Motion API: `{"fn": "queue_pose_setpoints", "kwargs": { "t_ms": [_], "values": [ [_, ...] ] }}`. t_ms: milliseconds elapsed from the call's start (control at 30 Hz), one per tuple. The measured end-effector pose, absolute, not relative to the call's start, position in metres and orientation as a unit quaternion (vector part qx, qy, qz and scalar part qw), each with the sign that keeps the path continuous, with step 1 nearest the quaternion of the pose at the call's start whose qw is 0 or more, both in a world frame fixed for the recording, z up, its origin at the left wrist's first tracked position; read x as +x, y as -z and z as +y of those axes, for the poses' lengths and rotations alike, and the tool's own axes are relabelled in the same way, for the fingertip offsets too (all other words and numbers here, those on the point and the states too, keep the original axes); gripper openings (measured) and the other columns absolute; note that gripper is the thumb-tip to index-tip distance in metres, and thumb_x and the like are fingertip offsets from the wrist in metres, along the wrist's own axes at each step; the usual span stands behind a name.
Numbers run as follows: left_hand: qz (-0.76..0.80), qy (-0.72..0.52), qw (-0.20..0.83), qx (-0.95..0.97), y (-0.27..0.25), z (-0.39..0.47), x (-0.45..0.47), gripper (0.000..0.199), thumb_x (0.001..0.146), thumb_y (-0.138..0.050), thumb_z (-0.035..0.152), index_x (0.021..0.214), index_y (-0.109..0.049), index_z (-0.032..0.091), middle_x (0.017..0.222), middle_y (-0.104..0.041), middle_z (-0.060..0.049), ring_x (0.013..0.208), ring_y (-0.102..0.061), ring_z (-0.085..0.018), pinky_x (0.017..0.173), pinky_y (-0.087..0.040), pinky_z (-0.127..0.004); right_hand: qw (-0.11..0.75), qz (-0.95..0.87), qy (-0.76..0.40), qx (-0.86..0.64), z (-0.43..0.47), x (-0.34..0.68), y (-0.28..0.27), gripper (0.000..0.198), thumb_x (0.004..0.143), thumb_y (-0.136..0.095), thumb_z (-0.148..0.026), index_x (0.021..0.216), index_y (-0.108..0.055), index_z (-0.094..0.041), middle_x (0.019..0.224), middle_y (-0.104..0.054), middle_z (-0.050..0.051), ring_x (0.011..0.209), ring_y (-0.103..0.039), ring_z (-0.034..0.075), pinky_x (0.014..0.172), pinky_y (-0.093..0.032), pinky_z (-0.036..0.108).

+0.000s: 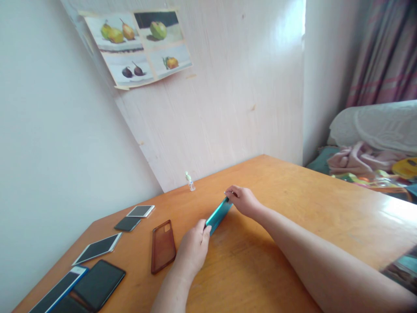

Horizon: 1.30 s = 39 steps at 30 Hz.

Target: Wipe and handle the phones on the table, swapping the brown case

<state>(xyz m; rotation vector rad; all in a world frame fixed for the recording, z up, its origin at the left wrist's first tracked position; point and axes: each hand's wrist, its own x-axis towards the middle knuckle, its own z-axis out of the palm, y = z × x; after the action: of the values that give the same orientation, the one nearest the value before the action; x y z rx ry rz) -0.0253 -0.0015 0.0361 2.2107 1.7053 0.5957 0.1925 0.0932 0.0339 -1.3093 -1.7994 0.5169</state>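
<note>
A teal smartphone [219, 216] is held tilted on its edge just above the wooden table. My left hand [194, 243] grips its near end, thumb on one face and fingers behind. At the far end, my right hand [243, 200] has its fingers pinched together against the corner. A tiny shiny piece shows at those fingertips, too small to name. Left of my left hand lies a translucent brown phone case [163, 247] with a camera cutout, flat on the table.
Several other phones lie along the table's left side, among them a black one [99, 283], a white one [97, 248] and a blue-edged one [60, 291]. A small clear bottle [190, 182] stands by the back board. Beyond the table's right edge is a sofa [378, 126].
</note>
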Motion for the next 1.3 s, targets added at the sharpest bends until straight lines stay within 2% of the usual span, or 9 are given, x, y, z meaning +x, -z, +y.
{"fn": "queue_pose_setpoints", "kwargs": {
  "t_ms": [233,400,533,633,800,933,1067,1167,1300],
  "values": [
    [0.578,-0.217,0.152,0.772,-0.033,0.001,-0.028,0.018,0.097,-0.038,0.032,0.094,-0.053,0.023,0.082,-0.066,-0.003,0.075,-0.062,-0.017,0.062,-0.035,-0.023,0.382,-0.825,-0.235,-0.344,0.048,0.148,-0.035,0.023,0.092,-0.047,-0.024,0.083,-0.067,-0.019,0.081,-0.070,0.002,0.073,-0.060,0.012,0.067,-0.041,0.021],
    [0.580,-0.209,0.144,0.774,-0.034,0.000,-0.027,0.021,0.098,-0.036,0.035,0.090,-0.052,0.023,0.077,-0.064,-0.002,0.071,-0.060,-0.016,0.063,-0.035,-0.023,0.408,-0.745,-0.216,-0.481,0.072,0.170,-0.034,0.022,0.090,-0.050,-0.028,0.083,-0.068,-0.019,0.076,-0.069,0.001,0.072,-0.060,0.014,0.066,-0.040,0.021],
    [0.580,-0.205,0.137,0.777,-0.035,-0.001,-0.026,0.023,0.099,-0.035,0.036,0.088,-0.051,0.023,0.076,-0.062,-0.001,0.071,-0.060,-0.016,0.062,-0.034,-0.023,0.424,-0.692,-0.199,-0.550,0.097,0.194,-0.034,0.026,0.092,-0.046,-0.030,0.086,-0.068,-0.017,0.077,-0.069,0.005,0.074,-0.061,0.016,0.064,-0.039,0.024],
    [0.582,-0.207,0.136,0.775,-0.034,0.000,-0.026,0.023,0.098,-0.035,0.035,0.087,-0.050,0.022,0.075,-0.061,-0.001,0.070,-0.059,-0.016,0.062,-0.034,-0.024,0.417,-0.711,-0.202,-0.529,0.085,0.182,-0.034,0.024,0.091,-0.048,-0.030,0.083,-0.068,-0.019,0.076,-0.069,0.003,0.073,-0.060,0.015,0.064,-0.039,0.022],
    [0.578,-0.218,0.155,0.771,-0.034,0.000,-0.028,0.020,0.098,-0.036,0.033,0.090,-0.051,0.023,0.078,-0.062,-0.003,0.072,-0.059,-0.017,0.061,-0.033,-0.024,0.385,-0.810,-0.228,-0.380,0.048,0.145,-0.032,0.026,0.093,-0.045,-0.028,0.080,-0.067,-0.019,0.077,-0.069,0.001,0.070,-0.059,0.012,0.065,-0.039,0.020],
    [0.584,-0.207,0.142,0.772,-0.034,0.000,-0.027,0.022,0.098,-0.035,0.034,0.088,-0.050,0.023,0.074,-0.060,-0.002,0.069,-0.057,-0.016,0.061,-0.032,-0.024,0.396,-0.765,-0.199,-0.467,0.066,0.164,-0.033,0.026,0.091,-0.047,-0.030,0.077,-0.066,-0.019,0.073,-0.067,0.001,0.069,-0.058,0.013,0.064,-0.038,0.021],
    [0.586,-0.200,0.130,0.774,-0.033,0.000,-0.026,0.022,0.098,-0.035,0.035,0.086,-0.049,0.023,0.074,-0.060,-0.001,0.069,-0.057,-0.016,0.061,-0.032,-0.023,0.418,-0.706,-0.176,-0.544,0.093,0.191,-0.035,0.029,0.093,-0.042,-0.029,0.083,-0.066,-0.017,0.075,-0.067,0.005,0.072,-0.059,0.016,0.063,-0.037,0.024],
    [0.590,-0.198,0.128,0.772,-0.032,0.001,-0.026,0.021,0.098,-0.036,0.034,0.085,-0.049,0.022,0.073,-0.060,-0.001,0.068,-0.057,-0.016,0.060,-0.031,-0.023,0.412,-0.727,-0.181,-0.519,0.083,0.178,-0.033,0.025,0.092,-0.046,-0.028,0.079,-0.066,-0.019,0.074,-0.067,0.003,0.070,-0.059,0.015,0.063,-0.037,0.023],
    [0.576,-0.219,0.143,0.774,-0.032,0.001,-0.027,0.017,0.098,-0.037,0.031,0.090,-0.050,0.022,0.081,-0.063,-0.003,0.073,-0.059,-0.017,0.061,-0.032,-0.024,0.389,-0.807,-0.217,-0.387,0.049,0.142,-0.029,0.025,0.092,-0.046,-0.026,0.074,-0.064,-0.020,0.073,-0.066,0.000,0.066,-0.057,0.012,0.061,-0.036,0.021]
  ]
}}
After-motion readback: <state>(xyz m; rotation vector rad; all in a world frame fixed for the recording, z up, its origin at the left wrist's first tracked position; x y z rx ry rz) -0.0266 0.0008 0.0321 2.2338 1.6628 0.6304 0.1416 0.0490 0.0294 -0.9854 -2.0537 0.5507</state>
